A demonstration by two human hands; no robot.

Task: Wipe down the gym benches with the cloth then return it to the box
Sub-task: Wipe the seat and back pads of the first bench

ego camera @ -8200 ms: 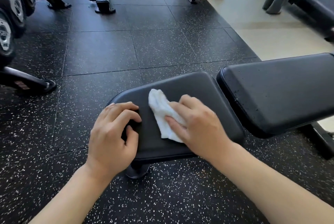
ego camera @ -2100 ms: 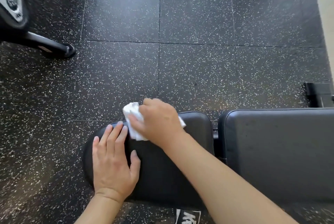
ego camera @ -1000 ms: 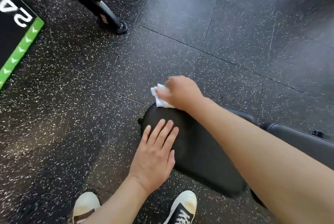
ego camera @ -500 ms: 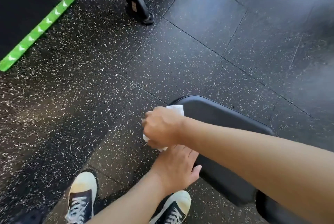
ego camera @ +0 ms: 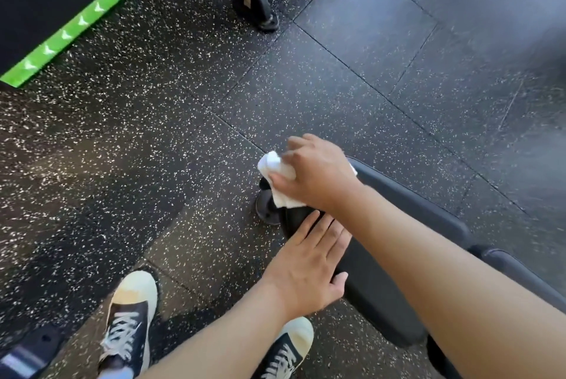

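In the head view, the cloth is looking white, crumpled and bunched. It is lying at the far left end of the black bench seat, and part of it is hanging over the edge. The right hand is grasping the cloth with curled fingers and pressing it on the padding. The left hand is lying flat and released on the near side of the seat, fingers straight. Two sneakers are standing on the speckled floor.
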